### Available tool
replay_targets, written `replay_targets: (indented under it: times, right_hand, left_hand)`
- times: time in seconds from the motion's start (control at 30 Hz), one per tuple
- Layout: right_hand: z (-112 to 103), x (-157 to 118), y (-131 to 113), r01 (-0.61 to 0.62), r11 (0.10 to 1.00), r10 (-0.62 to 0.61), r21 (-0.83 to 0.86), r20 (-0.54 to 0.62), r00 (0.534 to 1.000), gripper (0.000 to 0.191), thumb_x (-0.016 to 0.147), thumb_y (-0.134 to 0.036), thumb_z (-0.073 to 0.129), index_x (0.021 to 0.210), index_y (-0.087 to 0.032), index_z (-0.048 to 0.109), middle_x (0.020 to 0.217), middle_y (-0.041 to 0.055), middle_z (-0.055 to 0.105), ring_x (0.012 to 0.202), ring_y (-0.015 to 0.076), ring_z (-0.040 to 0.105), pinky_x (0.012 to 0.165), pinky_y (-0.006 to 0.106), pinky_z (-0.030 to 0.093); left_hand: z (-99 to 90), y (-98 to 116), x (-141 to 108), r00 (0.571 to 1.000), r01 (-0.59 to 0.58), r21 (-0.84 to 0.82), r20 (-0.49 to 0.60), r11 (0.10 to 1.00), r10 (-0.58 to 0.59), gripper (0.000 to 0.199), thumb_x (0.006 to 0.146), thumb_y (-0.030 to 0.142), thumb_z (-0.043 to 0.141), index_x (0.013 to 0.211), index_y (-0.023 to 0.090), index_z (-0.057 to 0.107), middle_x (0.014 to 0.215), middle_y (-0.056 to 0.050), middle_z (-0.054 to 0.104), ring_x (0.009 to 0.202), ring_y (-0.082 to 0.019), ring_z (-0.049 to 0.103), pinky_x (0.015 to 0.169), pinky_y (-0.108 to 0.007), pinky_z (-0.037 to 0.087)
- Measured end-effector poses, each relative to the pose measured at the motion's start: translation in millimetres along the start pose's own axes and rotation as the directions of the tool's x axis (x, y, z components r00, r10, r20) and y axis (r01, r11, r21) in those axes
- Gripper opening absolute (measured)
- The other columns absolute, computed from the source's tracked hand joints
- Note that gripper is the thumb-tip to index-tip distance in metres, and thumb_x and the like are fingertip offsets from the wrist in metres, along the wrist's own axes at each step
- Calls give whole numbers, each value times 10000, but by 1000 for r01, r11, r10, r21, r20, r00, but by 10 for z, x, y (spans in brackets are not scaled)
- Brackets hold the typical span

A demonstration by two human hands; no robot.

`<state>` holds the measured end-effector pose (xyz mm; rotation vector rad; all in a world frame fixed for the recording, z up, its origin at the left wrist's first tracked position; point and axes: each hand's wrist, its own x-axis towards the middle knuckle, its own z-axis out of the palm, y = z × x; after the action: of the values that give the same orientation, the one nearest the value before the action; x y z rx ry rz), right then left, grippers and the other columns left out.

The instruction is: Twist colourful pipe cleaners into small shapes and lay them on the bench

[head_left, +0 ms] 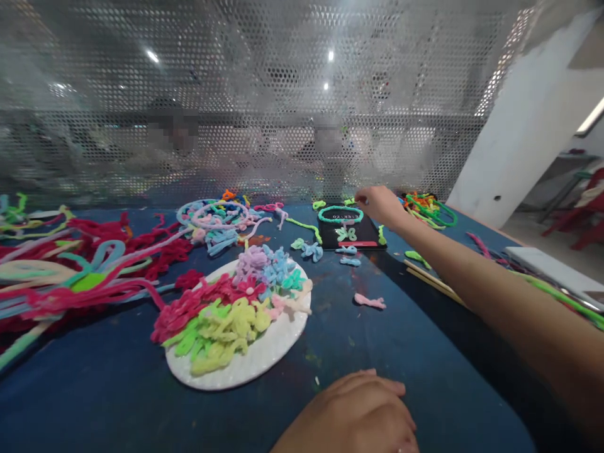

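Note:
My right hand [380,204] reaches to the far right corner of a black flat device [352,226] with a lit display. Its fingers are bent down and closed together; what they hold, if anything, is hidden. A teal fuzzy-wire ring [340,214] appears over the device, and a yellow-green piece [349,201] lies just left of my fingertips. Close to me, my left hand [358,415] rests on the table, back up, fingers loosely bent and slightly apart, holding nothing visible. A white plate [236,377] left of it carries small twisted pipe-cleaner shapes sorted by colour.
Long pipe cleaners [108,270] in red, pink and blue are heaped at left. Pastel rings [212,214] lie at the back. A pink twisted piece [370,302] sits mid-table. Wooden sticks [434,281] lie under my right forearm. A perforated metal panel [283,126] stands behind.

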<state>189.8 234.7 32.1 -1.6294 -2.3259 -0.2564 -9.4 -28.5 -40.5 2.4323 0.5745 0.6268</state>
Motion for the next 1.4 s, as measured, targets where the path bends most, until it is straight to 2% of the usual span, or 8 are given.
replay_targets:
  times: [0.2,0.33,0.47,0.63,0.77,0.97,1.23,1.4]
  right_hand:
    - [-60,-309,-118,124,984,-138,131,109,984,184,843,-318,653,881,-140,679,809,13,689,737,141,634,720,302,498]
    - [27,-391,-211,86,984,-95,155,53,994,154,845,-269,624,904,-139,683,832,42,699,744,157,630,692,301,474]
    - [-24,-529,-269,118,973,-116,198,-21,993,172,848,-207,565,910,-146,714,846,68,720,762,173,635,665,259,419]
    - [-102,-1024,-344,214,948,-219,234,-6,976,146,831,-213,583,877,-186,720,852,44,726,760,164,636,655,239,401]
    - [-36,-1316,-377,181,959,-185,218,-3,983,172,853,-244,567,947,-202,705,866,47,723,767,185,638,637,253,390]
    - [111,-1217,-421,113,966,-115,231,-3,993,163,849,-331,594,881,-215,704,718,16,689,617,149,582,532,234,309]
    - [186,-1157,-459,62,962,-60,268,-14,998,158,850,-292,576,798,-200,693,708,30,681,622,156,572,532,238,297]
    - [85,-1152,-406,39,951,-28,306,-42,999,205,871,-310,566,954,-158,677,765,70,686,663,175,584,560,250,325]
  left_hand:
    - [-34,79,58,999,43,29,25,999,-43,138,918,164,505,813,186,592,973,-8,719,1126,-126,610,1082,-231,363]
    - [-52,106,75,1000,21,53,18,998,-22,160,919,147,477,813,189,589,944,-4,715,1131,-123,602,1075,-224,368]
    - [-51,110,80,1000,13,42,13,999,-14,147,912,144,485,816,185,588,941,-12,712,1136,-128,599,1077,-228,366]
    - [-66,138,66,999,30,28,16,999,-30,140,895,117,494,828,178,599,959,-20,711,1152,-140,593,1083,-251,364]
    - [-72,177,61,1000,14,42,-12,999,-14,199,932,135,439,844,174,613,938,-30,710,1151,-145,591,1064,-260,388]
    - [-98,237,76,1000,22,41,-1,999,-22,218,943,142,423,849,160,619,929,-47,702,1143,-162,592,1066,-267,383]
    - [-119,264,87,998,54,33,32,998,-56,226,946,131,401,866,162,610,960,-47,697,1171,-160,572,1080,-270,370]
    - [-127,278,80,997,62,35,45,997,-64,234,952,133,384,880,159,606,971,-53,697,1198,-164,555,1097,-280,356]
